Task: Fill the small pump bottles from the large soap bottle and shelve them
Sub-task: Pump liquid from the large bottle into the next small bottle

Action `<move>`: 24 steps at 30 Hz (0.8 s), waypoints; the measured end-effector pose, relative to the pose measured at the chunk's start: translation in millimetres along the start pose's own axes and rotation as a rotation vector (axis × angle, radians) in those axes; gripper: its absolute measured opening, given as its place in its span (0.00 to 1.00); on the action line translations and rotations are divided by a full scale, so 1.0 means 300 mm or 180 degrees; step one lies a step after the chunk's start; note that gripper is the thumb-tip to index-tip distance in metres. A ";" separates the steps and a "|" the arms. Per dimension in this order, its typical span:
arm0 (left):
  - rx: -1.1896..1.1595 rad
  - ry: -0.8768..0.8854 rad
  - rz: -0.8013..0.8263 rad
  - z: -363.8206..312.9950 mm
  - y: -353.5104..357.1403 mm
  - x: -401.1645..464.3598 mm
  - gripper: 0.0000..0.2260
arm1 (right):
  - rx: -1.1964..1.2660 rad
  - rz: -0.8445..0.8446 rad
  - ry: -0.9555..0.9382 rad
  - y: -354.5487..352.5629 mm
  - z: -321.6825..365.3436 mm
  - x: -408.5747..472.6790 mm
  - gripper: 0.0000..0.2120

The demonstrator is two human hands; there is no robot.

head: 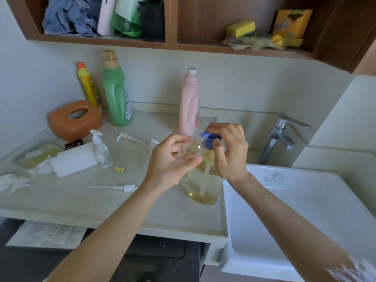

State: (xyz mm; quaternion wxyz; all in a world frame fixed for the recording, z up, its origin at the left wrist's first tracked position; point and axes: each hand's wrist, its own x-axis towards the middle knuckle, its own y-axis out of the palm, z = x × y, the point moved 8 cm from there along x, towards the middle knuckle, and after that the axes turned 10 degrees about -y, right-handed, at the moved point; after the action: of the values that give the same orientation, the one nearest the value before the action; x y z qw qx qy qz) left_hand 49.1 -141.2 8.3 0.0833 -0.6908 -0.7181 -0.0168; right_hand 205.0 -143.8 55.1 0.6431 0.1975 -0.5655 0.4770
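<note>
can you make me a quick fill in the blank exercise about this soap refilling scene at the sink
1. The right hand presses the ____ pump head of the large soap bottle.
2. The left hand holds a small clear bottle tilted at the pump's ____.
3. The tall bottle standing right behind the hands is ____ in colour.
4. The faucet stands to the ____ of the large soap bottle.

Missing words: blue; spout; pink; right

Glossy metal tap [281,137], wooden shelf [171,23]
</note>
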 end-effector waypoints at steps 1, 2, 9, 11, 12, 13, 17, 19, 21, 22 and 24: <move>-0.0021 -0.0002 -0.0012 -0.004 0.001 0.002 0.20 | 0.0008 0.0040 0.0003 -0.007 0.001 0.012 0.16; -0.0052 0.0019 -0.0025 -0.013 0.001 0.002 0.19 | 0.0015 0.0070 0.0001 -0.014 0.001 0.028 0.16; -0.0018 0.0177 -0.0124 -0.028 -0.006 0.005 0.20 | 0.0027 0.0017 -0.0077 -0.010 0.015 0.028 0.17; -0.0055 0.0206 -0.0152 -0.023 -0.009 0.001 0.22 | 0.0005 -0.0084 -0.0154 0.001 0.024 0.002 0.18; -0.0065 0.0201 -0.0155 -0.017 -0.010 0.003 0.22 | -0.0022 -0.0124 -0.0162 0.008 0.025 -0.006 0.19; -0.0064 0.0158 -0.0156 -0.005 -0.010 0.005 0.22 | -0.0063 -0.0150 -0.0144 0.016 0.022 -0.015 0.19; -0.0031 -0.0036 -0.0182 0.030 -0.013 0.008 0.22 | -0.0242 -0.0149 -0.0035 0.027 0.012 -0.031 0.18; -0.0005 -0.0029 -0.0179 0.032 -0.014 0.008 0.22 | -0.0298 -0.0095 -0.0001 0.030 0.016 -0.036 0.19; 0.0037 -0.0031 -0.0146 0.033 -0.016 0.012 0.22 | -0.0303 -0.0017 0.0052 0.033 0.020 -0.034 0.19; 0.0049 -0.0020 -0.0134 0.029 -0.015 0.011 0.23 | -0.0309 0.0027 0.0053 0.028 0.025 -0.030 0.19; 0.0046 0.0048 -0.0130 0.008 -0.018 0.009 0.23 | -0.0299 0.0115 0.0004 0.015 0.035 -0.012 0.20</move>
State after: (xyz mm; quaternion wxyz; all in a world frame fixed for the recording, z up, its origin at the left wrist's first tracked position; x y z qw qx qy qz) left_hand 43.4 -138.5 6.7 0.0933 -0.6752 -0.7315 -0.0185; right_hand 195.8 -151.6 53.5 0.6433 0.1566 -0.5903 0.4617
